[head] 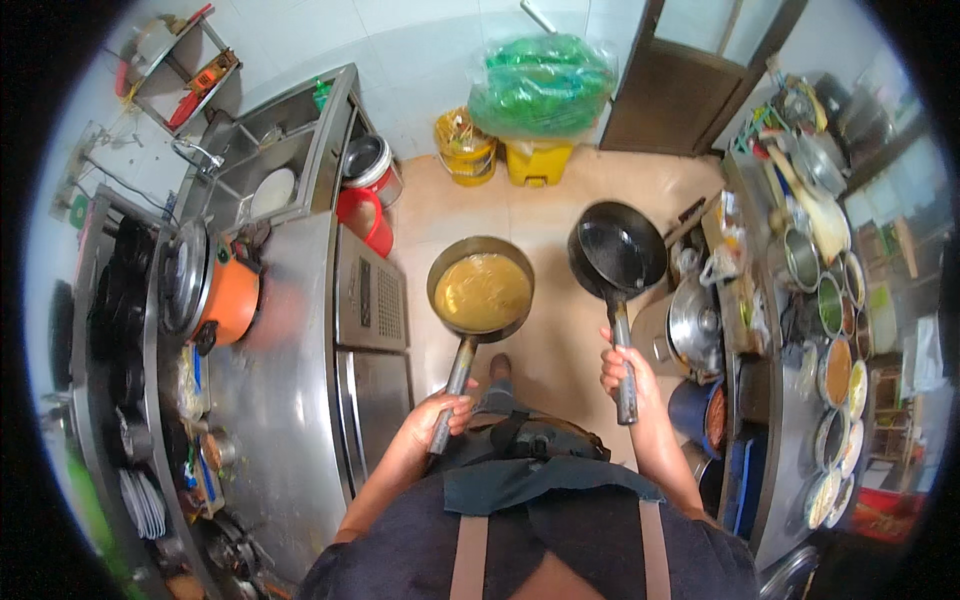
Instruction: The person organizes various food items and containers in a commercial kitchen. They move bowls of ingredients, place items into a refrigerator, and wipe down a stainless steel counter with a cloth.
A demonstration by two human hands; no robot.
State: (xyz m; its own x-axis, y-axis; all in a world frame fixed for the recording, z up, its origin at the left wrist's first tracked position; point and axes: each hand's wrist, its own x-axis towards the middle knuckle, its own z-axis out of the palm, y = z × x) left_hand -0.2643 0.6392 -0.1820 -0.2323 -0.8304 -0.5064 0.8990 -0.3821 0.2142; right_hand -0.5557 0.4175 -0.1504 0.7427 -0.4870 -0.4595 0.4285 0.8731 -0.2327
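My left hand [442, 416] grips the long handle of a deep saucepan [480, 334]. A yellow-brown liquid [484, 291] fills much of that pan. In my right hand [628, 369] is the handle of a second deep pan [617, 251]. Its inside is dark and looks wet, and no food shows in it. Both pans are held out in front of my body above the tiled floor, apart from each other, with the right one a little farther forward.
On my left runs a stainless steel counter [289, 397] with an orange pot [229, 292]; beyond it is a sink [240, 176]. To the right, a counter [795, 420] bears several bowls. A lidded steel pot [694, 322] stands beside it. Yellow bins [536, 161] stand ahead near a door [675, 97].
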